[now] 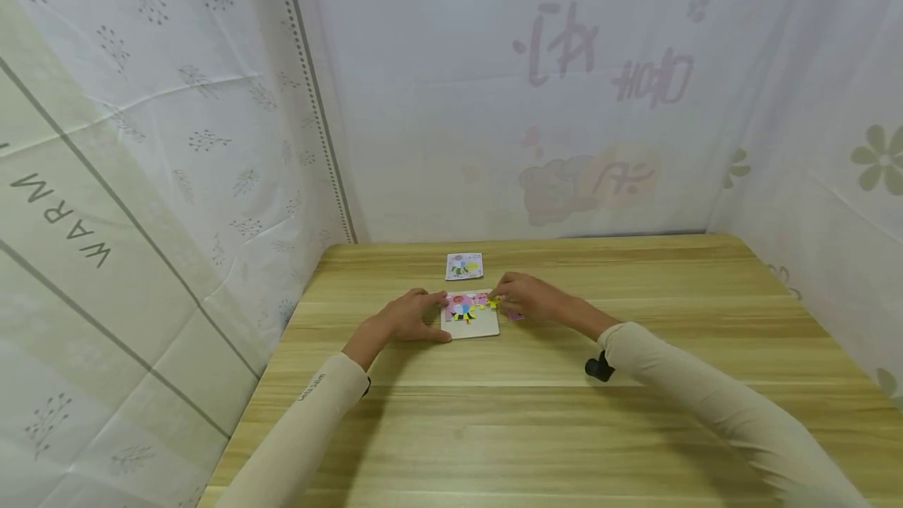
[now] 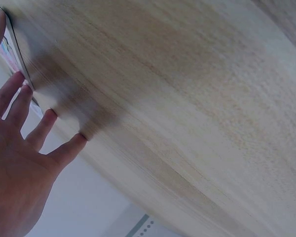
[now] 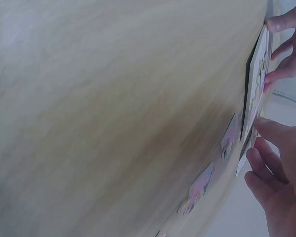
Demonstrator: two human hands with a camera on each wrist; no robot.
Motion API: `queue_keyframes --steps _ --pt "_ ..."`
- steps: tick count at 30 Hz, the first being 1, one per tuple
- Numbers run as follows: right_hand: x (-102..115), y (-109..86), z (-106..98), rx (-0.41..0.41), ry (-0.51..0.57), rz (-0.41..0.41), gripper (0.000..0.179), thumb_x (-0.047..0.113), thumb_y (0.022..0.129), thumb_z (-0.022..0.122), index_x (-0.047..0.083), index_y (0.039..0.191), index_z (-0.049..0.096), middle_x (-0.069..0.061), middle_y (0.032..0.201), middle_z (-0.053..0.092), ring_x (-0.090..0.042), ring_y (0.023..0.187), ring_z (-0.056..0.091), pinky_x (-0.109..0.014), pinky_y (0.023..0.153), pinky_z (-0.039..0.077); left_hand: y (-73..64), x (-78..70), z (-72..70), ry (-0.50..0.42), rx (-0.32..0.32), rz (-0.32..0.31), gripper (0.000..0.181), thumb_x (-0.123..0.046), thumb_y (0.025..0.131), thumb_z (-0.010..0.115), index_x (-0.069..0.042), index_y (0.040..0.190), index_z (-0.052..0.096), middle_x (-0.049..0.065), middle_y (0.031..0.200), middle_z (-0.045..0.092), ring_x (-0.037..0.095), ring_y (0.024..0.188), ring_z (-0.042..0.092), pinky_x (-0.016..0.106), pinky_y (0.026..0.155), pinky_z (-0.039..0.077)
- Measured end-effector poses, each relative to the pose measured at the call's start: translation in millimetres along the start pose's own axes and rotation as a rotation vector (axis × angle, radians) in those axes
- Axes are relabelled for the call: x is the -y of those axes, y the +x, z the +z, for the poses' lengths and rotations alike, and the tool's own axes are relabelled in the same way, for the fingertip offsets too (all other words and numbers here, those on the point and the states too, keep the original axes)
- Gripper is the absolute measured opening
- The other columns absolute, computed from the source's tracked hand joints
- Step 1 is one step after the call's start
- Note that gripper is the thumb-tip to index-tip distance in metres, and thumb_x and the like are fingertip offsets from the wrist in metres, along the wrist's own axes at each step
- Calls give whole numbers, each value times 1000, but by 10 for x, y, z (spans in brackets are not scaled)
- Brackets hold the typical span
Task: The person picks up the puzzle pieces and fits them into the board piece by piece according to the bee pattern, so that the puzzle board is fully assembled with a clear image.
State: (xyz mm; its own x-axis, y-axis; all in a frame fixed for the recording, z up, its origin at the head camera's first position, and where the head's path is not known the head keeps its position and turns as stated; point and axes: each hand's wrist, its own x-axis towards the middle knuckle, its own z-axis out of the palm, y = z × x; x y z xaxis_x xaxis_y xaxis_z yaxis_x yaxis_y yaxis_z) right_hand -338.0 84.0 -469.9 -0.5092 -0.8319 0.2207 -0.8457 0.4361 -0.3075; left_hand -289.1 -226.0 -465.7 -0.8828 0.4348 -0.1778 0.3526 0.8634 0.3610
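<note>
A light wooden puzzle board [image 1: 481, 329] lies on the table, its upper part filled with pink pieces and a striped bee [image 1: 463, 313]. My left hand [image 1: 409, 316] rests at the board's left side, thumb by the near corner and fingers spread along the edge. At the upper right of the board, my right hand [image 1: 531, 298] pinches a small puzzle piece with yellow on it [image 1: 493, 302] between thumb and fingertips. The right wrist view shows these fingertips right at the board's edge.
Behind the board lies a card with a matching bee picture [image 1: 464, 266]. A loose pink puzzle piece [image 1: 515, 315] is partly under my right hand. Another loose piece [image 3: 200, 187] shows in the right wrist view. Patterned curtains [image 1: 437, 139] hang around the wooden table [image 1: 480, 429].
</note>
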Motion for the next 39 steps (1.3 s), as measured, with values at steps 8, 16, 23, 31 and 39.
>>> queue_keyframes --steps 8,16,23,31,39 --pt "60 92 80 24 4 3 19 6 98 72 3 116 77 -13 114 70 -25 104 67 -38 89 57 9 5 4 5 0 -8 91 -63 85 78 -22 159 45 20 155 46 37 140 47 60 111 40" --pt "85 157 154 53 1 9 18 9 99 72 4 115 77 -13 117 70 -27 111 67 -40 96 55 8 0 2 8 0 -12 91 -63 85 78 -22 159 45 20 155 46 37 140 47 60 111 41" --pt "118 202 198 94 -10 40 17 11 100 71 6 115 78 -13 119 70 -26 113 67 -39 98 55 -14 -18 -9 1 3 -13 92 -63 85 78 -22 160 43 21 156 45 38 142 45 60 112 40" --pt "133 220 208 95 -7 36 17 9 100 70 5 115 78 -14 119 69 -27 112 67 -40 96 55 -20 -29 -13 3 2 -19 92 -63 85 78 -22 160 44 21 155 45 38 141 46 61 111 40" --pt "114 234 217 83 -66 6 16 10 100 71 6 113 78 -13 116 70 -25 110 66 -38 95 55 -8 -12 -19 6 4 -7 91 -62 85 78 -21 159 45 22 155 45 38 141 46 62 111 40"
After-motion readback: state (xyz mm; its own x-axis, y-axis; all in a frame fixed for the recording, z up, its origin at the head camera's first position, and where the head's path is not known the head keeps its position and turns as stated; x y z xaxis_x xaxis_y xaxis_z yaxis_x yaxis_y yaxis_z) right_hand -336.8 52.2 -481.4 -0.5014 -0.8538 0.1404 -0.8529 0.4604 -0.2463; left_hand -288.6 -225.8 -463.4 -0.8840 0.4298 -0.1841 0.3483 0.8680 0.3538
